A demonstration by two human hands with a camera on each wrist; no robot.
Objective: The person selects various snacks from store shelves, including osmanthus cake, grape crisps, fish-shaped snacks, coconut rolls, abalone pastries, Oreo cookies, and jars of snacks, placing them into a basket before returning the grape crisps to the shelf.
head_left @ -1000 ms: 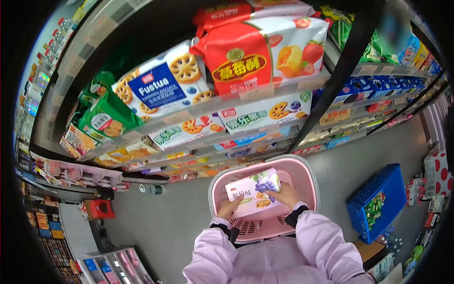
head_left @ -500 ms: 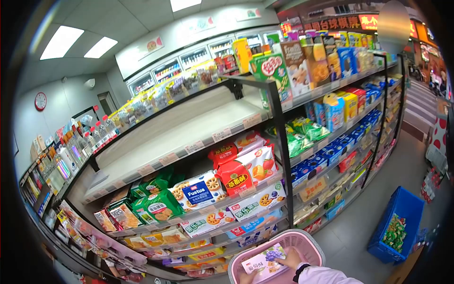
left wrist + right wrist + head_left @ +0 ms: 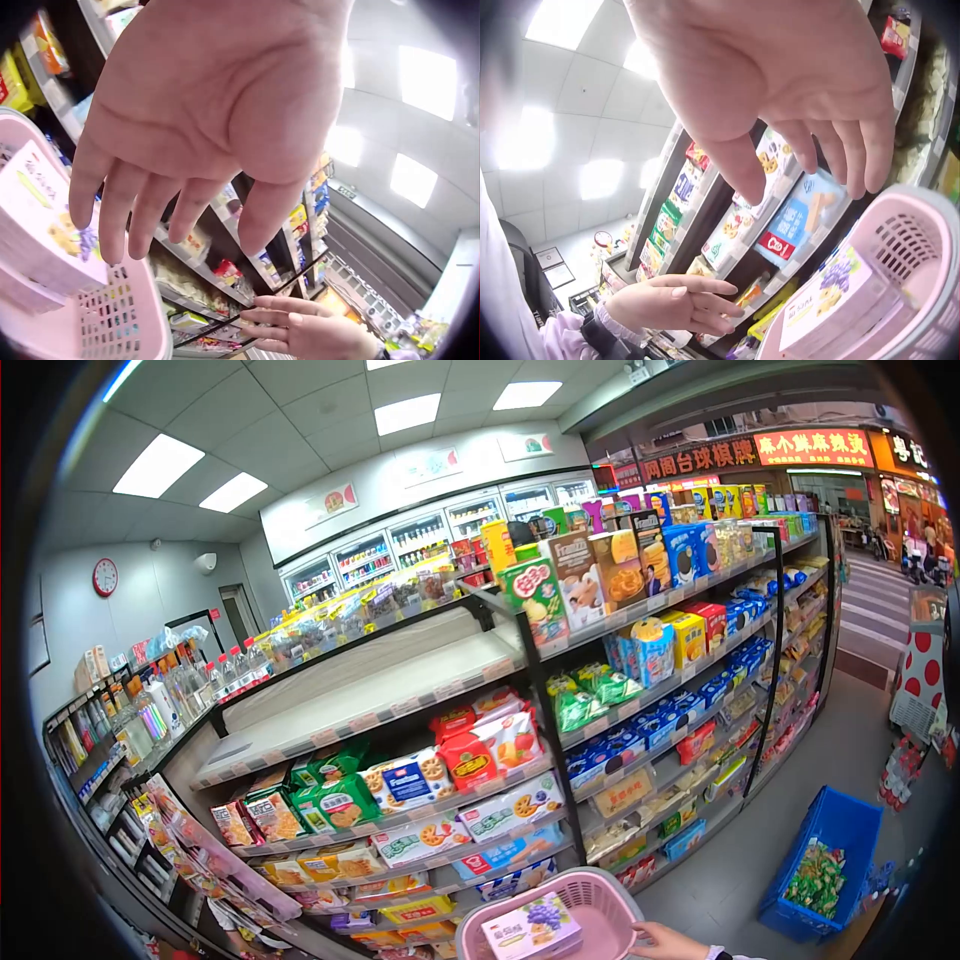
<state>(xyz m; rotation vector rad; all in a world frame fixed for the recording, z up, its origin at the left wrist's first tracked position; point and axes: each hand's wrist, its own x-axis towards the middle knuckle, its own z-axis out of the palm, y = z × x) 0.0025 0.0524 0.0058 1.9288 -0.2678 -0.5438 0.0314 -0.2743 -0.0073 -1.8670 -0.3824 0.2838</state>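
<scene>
A pink-and-white biscuit box [image 3: 530,928] with purple grapes printed on it lies in a pink shopping basket [image 3: 612,880]. In the left wrist view, a second pink box [image 3: 28,291] shows under it. My right hand [image 3: 672,940] is beside the basket's right rim in the head view; in the right wrist view its straight, relaxed fingers [image 3: 847,154] hold nothing. My left hand [image 3: 202,105] has its fingers extended and apart, overlapping the basket's edge in the left wrist view. Out of the head view, it shows again in the right wrist view with nothing in it.
Shelves of biscuit packs stand ahead, including a white Fustua pack [image 3: 408,780] and a red strawberry pack [image 3: 468,758]. A blue crate [image 3: 822,860] holding green packets is on the floor at right. Bottles [image 3: 232,665] line a counter at left.
The head view has tilted up from the basket to the shelves and store. Both hands have let go of the grape biscuit box, which now lies in the basket.
</scene>
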